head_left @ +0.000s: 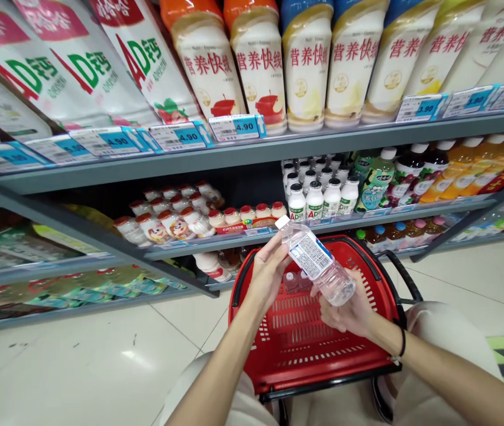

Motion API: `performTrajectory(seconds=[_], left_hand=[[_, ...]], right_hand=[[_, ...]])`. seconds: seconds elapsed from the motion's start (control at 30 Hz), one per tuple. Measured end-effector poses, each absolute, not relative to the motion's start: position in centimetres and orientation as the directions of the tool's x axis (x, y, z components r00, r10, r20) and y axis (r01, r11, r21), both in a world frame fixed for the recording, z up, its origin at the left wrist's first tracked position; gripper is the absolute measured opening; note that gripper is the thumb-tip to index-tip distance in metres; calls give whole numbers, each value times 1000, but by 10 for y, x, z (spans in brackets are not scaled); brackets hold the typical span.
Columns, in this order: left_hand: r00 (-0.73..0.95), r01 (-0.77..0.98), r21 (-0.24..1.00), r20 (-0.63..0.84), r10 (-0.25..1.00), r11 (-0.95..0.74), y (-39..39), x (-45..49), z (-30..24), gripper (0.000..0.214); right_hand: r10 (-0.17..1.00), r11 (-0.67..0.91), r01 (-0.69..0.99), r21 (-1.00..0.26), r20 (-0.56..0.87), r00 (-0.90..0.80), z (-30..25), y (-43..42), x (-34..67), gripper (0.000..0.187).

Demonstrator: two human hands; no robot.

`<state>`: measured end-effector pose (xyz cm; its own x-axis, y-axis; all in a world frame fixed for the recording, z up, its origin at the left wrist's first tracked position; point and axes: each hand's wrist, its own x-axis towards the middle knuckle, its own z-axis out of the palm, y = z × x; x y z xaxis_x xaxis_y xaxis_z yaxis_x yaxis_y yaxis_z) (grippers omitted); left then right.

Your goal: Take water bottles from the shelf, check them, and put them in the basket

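A clear plastic bottle (316, 260) with a white cap and a blue-and-white label lies tilted between my two hands, above the red shopping basket (294, 355). My left hand (270, 269) has its fingers closed on the bottle's neck, just below the cap. Around the bottle's base, the fingers of my right hand (349, 307) are wrapped. The label's printed side with a barcode faces me. Inside the basket, under the bottle, a few small pinkish bottles (299, 281) stand at the far end, partly hidden by my hands.
Shelves ahead hold several large drink bottles (307, 65) above price tags (238, 126). Lower down are small white bottles (314, 198), red-capped bottles (185, 219) and juice bottles (460, 171). The basket's black handle (407, 284) sticks out at right, near my knee. Tiled floor (78, 361) spreads to the left.
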<state>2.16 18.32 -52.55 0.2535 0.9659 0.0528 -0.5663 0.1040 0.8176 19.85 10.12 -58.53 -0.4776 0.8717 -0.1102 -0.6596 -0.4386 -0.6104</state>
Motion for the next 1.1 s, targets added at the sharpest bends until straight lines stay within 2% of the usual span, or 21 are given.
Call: performTrajectory(seconds=[0.33, 0.53, 0.63, 0.73, 0.87, 1.0, 1.1], left_hand=[[200, -577, 811, 29, 979, 93, 184, 21, -529, 57], [207, -558, 823, 17, 978, 104, 184, 22, -528, 54], [227, -554, 826, 33, 973, 100, 184, 23, -527, 52], [250, -571, 813, 40, 967, 114, 185, 24, -528, 50], [246, -595, 793, 25, 969, 131, 187, 26, -531, 45], [249, -603, 787, 29, 968, 132, 188, 27, -529, 36], [261, -599, 786, 12, 965, 152, 187, 25, -525, 39]], right_hand=[[854, -449, -666, -596, -68, -515, -585, 102, 198, 80], [876, -405, -642, -651, -75, -476, -582, 102, 199, 79], [912, -351, -619, -703, -107, -395, -580, 103, 199, 73], [954, -269, -543, -795, -142, -263, -577, 104, 198, 60], [974, -206, -408, -890, -146, -174, -580, 102, 197, 60], [994, -80, -275, -958, -58, -88, -592, 102, 196, 58], [998, 9, -230, -973, 22, -52, -601, 102, 195, 52]])
